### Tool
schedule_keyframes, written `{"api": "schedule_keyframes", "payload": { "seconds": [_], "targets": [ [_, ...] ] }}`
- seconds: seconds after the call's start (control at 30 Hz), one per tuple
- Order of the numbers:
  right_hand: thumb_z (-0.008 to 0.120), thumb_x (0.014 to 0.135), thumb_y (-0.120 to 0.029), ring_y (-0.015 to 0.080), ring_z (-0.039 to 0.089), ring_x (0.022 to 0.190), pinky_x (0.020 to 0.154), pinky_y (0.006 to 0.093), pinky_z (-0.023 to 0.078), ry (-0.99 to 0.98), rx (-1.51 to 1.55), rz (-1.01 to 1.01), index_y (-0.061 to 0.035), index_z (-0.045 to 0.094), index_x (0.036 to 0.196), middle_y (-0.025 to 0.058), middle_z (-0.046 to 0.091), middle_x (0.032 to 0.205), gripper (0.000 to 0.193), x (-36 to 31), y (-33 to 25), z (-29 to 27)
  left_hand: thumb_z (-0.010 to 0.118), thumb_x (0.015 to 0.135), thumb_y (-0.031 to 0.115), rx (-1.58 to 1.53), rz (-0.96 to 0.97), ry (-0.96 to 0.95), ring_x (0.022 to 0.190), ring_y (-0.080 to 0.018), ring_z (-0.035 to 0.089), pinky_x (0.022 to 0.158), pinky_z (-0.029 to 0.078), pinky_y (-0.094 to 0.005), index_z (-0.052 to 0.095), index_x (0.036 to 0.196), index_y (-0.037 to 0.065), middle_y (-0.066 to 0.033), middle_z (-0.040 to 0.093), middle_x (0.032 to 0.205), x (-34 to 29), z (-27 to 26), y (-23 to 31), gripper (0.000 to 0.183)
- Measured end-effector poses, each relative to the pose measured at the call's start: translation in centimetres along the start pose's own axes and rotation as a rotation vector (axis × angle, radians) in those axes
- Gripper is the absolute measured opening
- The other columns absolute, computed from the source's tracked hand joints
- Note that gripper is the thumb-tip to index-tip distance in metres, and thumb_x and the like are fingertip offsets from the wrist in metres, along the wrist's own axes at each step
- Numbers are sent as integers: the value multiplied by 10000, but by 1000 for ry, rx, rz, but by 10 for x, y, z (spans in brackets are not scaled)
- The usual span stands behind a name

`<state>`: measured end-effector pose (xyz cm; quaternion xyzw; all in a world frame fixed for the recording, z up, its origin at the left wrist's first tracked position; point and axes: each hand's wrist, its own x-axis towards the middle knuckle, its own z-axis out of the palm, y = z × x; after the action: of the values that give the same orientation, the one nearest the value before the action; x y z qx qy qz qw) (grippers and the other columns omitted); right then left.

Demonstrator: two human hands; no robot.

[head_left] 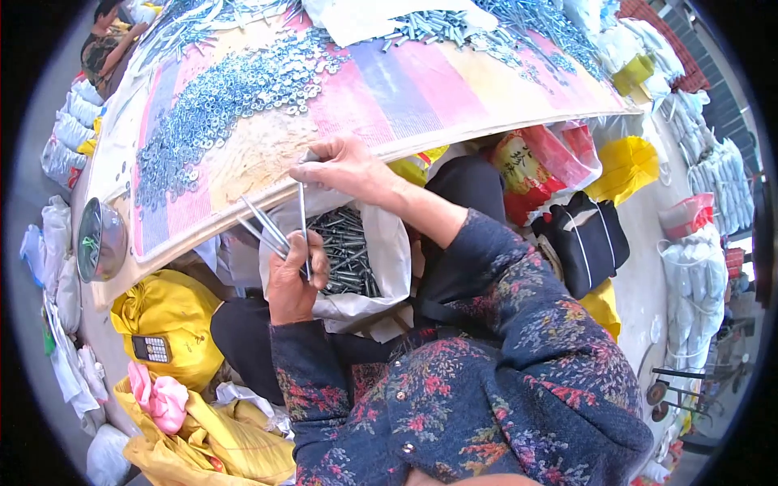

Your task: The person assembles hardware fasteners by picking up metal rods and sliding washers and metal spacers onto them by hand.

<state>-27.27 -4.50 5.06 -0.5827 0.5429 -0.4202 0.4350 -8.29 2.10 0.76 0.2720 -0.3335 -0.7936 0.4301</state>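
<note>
Left hand [293, 283]: closed on a small fan of slim metal rods [267, 225], thumb and fingers pressed around their lower ends; the other ends stuck out toward the near edge of the tabletop [356, 109]. Right hand [348, 168]: thumb and fingertips pinched together at the upper end of a single metal rod [303, 209]. A small piece showed at that end; I could not tell whether it was a washer, a nut or the rod's own head.

Handling, judged by eye: the single rod seemed stiff, light and not fragile; its smooth, shiny shank would probably slip or roll in a loose pinch. Best hold: fingertips at the upper end, with the lower part steadied by the other hand.

Position: the single rod stood nearly upright between my hands, directly below the right fingertips, its lower end at the left fingers, just off the tabletop's near edge. Beneath it a white sack [393, 251] gaped open, with bolts [344, 263] inside. Loose washers [235, 97] lay spread toward the tabletop's left edge; a clear bowl [113, 239] sat at its near left corner.
</note>
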Motion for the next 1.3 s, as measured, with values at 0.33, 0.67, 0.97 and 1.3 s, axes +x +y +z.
{"api": "schedule_keyframes", "payload": {
  "seconds": [0.33,0.67,0.97,1.3],
  "targets": [
    [572,899,-291,238,650,738,639,379,529,763,-1136,-95,18,590,1014,197,659,858,330,160,73,-156,555,960,331,44,-149,179,439,-35,338,381,324,-187,565,859,41,62,362,559,8,-3,0,307],
    [585,796,-205,352,658,846,732,474,500,-11,-598,233,8,672,992,201,682,952,302,178,57,-210,474,997,293,25,-169,59,410,-24,284,337,232,-180,554,1023,-5,66,316,560,2,-2,3,310],
    [518,958,-121,205,689,781,672,260,550,-244,571,-29,29,545,1135,205,671,980,233,46,11,-46,531,974,298,-15,-62,17,405,-27,348,346,244,-163,581,1040,12,13,501,624,-9,-4,9,298],
    [574,948,-210,147,682,697,591,227,502,-40,447,-111,-23,589,986,109,678,878,191,27,0,-6,622,918,231,223,-30,180,394,-25,350,346,229,-180,630,871,5,18,523,580,-23,-8,11,231]
  ]
}}
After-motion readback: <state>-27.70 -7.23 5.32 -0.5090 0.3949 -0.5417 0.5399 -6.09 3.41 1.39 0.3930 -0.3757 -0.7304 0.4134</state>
